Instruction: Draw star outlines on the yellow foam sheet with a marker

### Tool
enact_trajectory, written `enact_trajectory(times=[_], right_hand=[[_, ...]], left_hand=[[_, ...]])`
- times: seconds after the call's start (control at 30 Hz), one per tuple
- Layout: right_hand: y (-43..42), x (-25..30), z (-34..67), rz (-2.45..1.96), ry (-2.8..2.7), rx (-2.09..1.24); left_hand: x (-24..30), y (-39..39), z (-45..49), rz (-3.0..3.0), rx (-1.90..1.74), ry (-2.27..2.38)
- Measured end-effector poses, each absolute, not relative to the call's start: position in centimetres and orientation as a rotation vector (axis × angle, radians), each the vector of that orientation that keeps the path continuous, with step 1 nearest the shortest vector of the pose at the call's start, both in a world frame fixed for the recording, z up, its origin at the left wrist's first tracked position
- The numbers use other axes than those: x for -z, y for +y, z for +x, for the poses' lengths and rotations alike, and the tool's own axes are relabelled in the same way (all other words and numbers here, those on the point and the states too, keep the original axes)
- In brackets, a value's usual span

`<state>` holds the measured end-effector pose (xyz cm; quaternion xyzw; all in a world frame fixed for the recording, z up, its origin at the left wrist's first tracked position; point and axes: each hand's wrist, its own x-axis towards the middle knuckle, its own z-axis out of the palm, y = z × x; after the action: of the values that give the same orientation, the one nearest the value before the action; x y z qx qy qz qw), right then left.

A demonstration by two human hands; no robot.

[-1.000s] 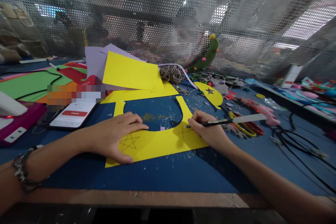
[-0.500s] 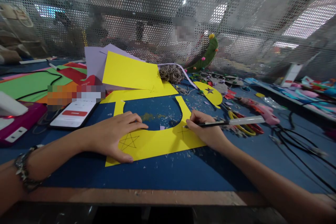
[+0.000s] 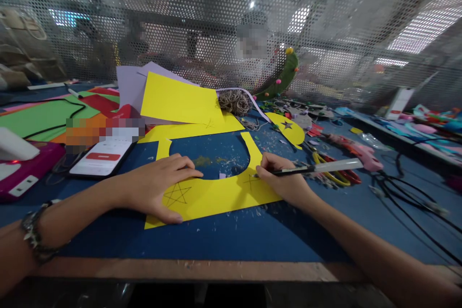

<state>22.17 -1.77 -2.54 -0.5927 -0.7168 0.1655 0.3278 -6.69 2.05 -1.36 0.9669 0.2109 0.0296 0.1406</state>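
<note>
A U-shaped piece of yellow paper [image 3: 220, 195] lies flat on the blue table top [image 3: 252, 236]. My left hand [image 3: 155, 187] rests on its left part, fingers spread flat, beside a drawn star [image 3: 176, 195]. My right hand [image 3: 285, 178] is closed round a black and white pen [image 3: 317, 167]. The pen tip touches the paper at a second, partly drawn star [image 3: 252, 182]. A bracelet [image 3: 32, 233] sits on my left wrist.
A phone [image 3: 101, 156] lies at the left next to a pink box [image 3: 21, 168]. Yellow and coloured sheets [image 3: 178, 98], a twine ball [image 3: 234, 101], scissors [image 3: 335, 173], a pink glue gun [image 3: 357, 151] and black cables [image 3: 407, 192] surround the work. A perforated screen [image 3: 216, 19] stands behind.
My right hand and the pen tip have shifted slightly left and up over the second star. My left hand has stayed in place.
</note>
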Motion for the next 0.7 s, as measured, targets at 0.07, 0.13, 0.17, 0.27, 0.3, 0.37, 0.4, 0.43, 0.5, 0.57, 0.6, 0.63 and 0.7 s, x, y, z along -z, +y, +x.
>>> enact_trajectory(times=[0.07, 0.13, 0.17, 0.27, 0.3, 0.37, 0.4, 0.43, 0.5, 0.57, 0.6, 0.63, 0.7], right_hand=[[-1.9, 2.4, 22.3, -1.553, -1.891, -0.443], [-2.1, 2.2, 22.4, -1.564, -1.906, -0.442], [-2.2, 2.1, 22.4, -1.570, -1.914, -0.440], [-2.5, 1.8, 22.5, -1.575, -1.935, -0.458], [-2.6, 1.8, 22.6, -1.575, -1.938, -0.471], [-2.7, 1.7, 22.6, -1.578, -1.944, -0.493], [-2.8, 1.6, 22.7, -1.583, -1.951, -0.503], [-2.8, 1.5, 22.7, -1.589, -1.957, -0.512], [-2.9, 1.4, 22.8, -1.590, -1.968, -0.528], [-3.0, 1.3, 22.9, -1.574, -1.975, -0.550], [-3.0, 1.2, 22.9, -1.564, -1.979, -0.567], [-3.0, 1.2, 23.0, -1.553, -1.984, -0.589], [-2.9, 1.1, 23.1, -1.539, -1.993, -0.638]], left_hand=[[1.4, 2.1, -6.7, 2.790, -0.087, 0.605], [1.4, 2.0, -6.8, 2.790, -0.092, 0.604], [1.4, 2.1, -6.8, 2.791, -0.094, 0.604], [1.4, 2.1, -6.8, 2.796, -0.097, 0.595], [1.4, 2.1, -6.8, 2.797, -0.095, 0.591], [1.4, 2.2, -6.8, 2.797, -0.090, 0.590], [1.4, 2.2, -6.8, 2.796, -0.089, 0.592], [1.4, 2.2, -6.8, 2.795, -0.087, 0.594], [1.4, 2.1, -6.8, 2.793, -0.084, 0.596], [1.4, 2.1, -6.8, 2.791, -0.079, 0.600], [1.4, 2.1, -6.8, 2.789, -0.075, 0.603], [1.4, 2.0, -6.8, 2.788, -0.073, 0.606], [1.3, 2.1, -6.8, 2.789, -0.077, 0.608]])
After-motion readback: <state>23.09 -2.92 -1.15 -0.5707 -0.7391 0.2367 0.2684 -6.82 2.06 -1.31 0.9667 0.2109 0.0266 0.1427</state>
